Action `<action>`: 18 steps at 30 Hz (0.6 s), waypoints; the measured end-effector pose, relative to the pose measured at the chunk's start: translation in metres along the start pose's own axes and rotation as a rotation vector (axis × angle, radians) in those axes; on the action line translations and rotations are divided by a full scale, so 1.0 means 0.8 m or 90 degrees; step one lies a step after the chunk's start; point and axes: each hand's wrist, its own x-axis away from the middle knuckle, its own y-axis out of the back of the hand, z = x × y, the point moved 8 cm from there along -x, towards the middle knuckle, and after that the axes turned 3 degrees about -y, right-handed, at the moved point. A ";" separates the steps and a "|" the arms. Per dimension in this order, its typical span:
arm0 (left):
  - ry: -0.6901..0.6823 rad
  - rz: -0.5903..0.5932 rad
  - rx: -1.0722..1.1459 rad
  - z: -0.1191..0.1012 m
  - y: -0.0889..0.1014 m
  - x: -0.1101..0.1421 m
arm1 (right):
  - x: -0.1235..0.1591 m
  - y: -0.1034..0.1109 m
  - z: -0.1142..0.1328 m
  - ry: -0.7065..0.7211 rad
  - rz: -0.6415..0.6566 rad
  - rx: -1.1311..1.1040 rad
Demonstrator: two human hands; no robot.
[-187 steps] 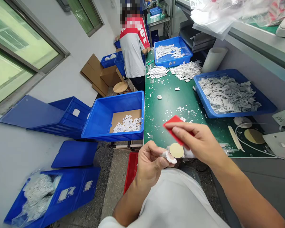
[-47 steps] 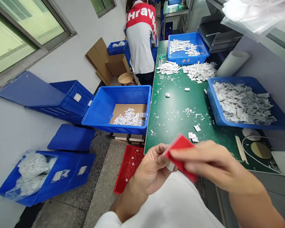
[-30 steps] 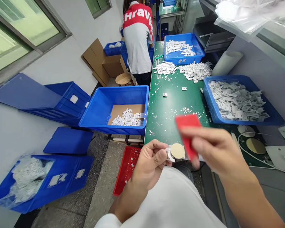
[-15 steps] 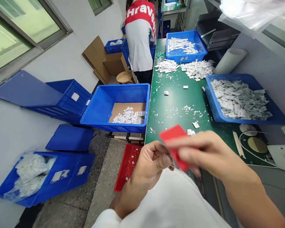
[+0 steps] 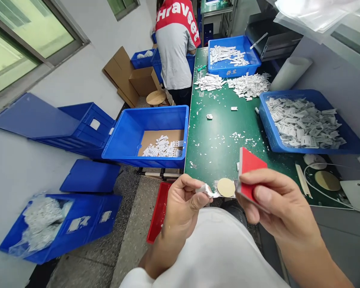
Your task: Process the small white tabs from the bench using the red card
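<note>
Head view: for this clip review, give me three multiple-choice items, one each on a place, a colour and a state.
1. Where is the red tray? A on the floor; B on the bench; C in a blue bin.
2. What colour is the card in the right hand? A green; B red; C white.
3. What is the left hand doing? A pinching a white strip; B resting on the bench; C gripping the card.

1 A: it lies low, below the hands.
2 B: its face shows red.
3 A: thumb and fingers close on the strip.
</note>
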 end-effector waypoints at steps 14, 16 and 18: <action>-0.100 -0.002 -0.034 -0.005 0.011 -0.006 | -0.033 0.045 -0.023 -0.055 -0.206 0.165; -0.108 0.000 -0.046 -0.005 0.011 -0.006 | -0.027 0.041 -0.024 -0.058 -0.207 0.145; -0.124 -0.002 -0.061 -0.007 0.011 -0.003 | -0.018 0.030 -0.016 -0.036 -0.188 0.132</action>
